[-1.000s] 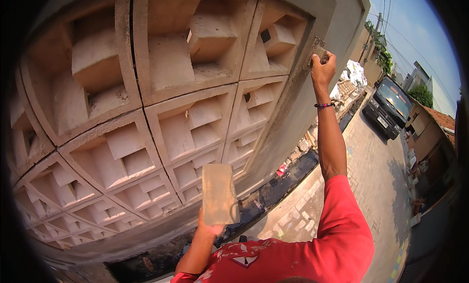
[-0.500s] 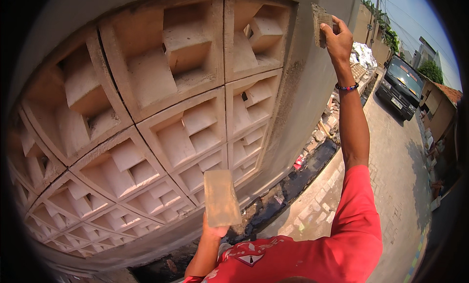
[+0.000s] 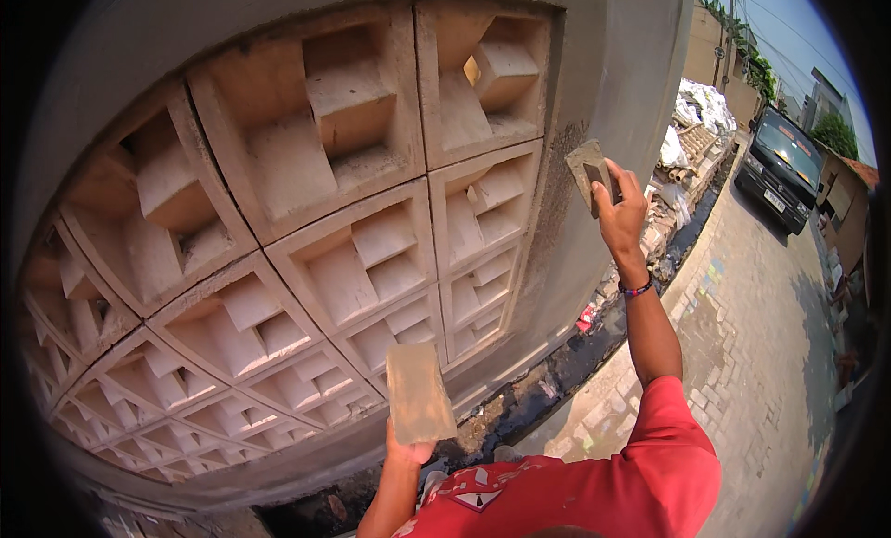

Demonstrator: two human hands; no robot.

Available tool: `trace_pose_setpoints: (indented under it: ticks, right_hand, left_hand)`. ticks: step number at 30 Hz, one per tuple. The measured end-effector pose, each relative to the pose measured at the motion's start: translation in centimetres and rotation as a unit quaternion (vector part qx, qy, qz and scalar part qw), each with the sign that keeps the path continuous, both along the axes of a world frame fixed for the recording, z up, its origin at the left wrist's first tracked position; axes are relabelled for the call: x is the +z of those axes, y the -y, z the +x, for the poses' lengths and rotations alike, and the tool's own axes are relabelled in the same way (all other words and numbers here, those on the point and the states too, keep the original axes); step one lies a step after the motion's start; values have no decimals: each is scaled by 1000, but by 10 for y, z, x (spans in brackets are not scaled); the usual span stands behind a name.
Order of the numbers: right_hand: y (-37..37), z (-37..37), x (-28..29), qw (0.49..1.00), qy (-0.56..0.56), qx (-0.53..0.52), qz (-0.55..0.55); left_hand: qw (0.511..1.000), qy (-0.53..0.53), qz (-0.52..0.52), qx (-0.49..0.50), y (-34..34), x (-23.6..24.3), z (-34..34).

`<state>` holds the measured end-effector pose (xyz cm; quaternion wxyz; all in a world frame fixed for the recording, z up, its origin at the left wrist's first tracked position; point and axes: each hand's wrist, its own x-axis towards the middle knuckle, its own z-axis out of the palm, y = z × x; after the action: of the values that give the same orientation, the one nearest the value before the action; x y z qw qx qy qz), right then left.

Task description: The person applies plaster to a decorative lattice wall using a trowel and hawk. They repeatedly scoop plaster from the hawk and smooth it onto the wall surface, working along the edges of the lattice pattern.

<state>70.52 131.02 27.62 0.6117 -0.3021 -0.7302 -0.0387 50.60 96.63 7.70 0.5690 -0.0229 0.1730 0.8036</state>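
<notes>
My right hand [image 3: 622,213] is raised with its fingers closed around a small grey plastering float [image 3: 585,171]. The float is tilted against, or just off, the grey plastered wall strip [image 3: 620,102] beside the block panel; contact is hard to tell. Rough, darker plaster [image 3: 549,190] runs down the strip's inner edge next to the float. Lower down, my left hand [image 3: 408,450] grips a flat rectangular board [image 3: 420,394] from below, its face stained tan and grey. Most of the left fingers are hidden behind that board.
Pale ventilation blocks [image 3: 348,250] form a recessed panel on the left. Along the wall's foot runs a dark wet ditch [image 3: 520,403] with rubble. White sacks and debris [image 3: 696,120] lie farther along. A black vehicle [image 3: 780,167] stands on the paved lane [image 3: 742,324].
My right hand has come down the wall strip with the float, from near the top to beside the upper right block. My left hand and the board stay almost in place.
</notes>
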Motion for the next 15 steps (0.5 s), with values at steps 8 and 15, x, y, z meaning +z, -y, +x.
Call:
trace_pose_setpoints:
  ticks: [8, 15]
  right_hand:
    - [18, -18, 158, 900, 265, -165, 305]
    - [12, -37, 133, 855, 386, -181, 295]
  left_hand:
    - [1000, 6, 21, -17, -10, -9, 11]
    - [999, 9, 31, -26, -15, -9, 13]
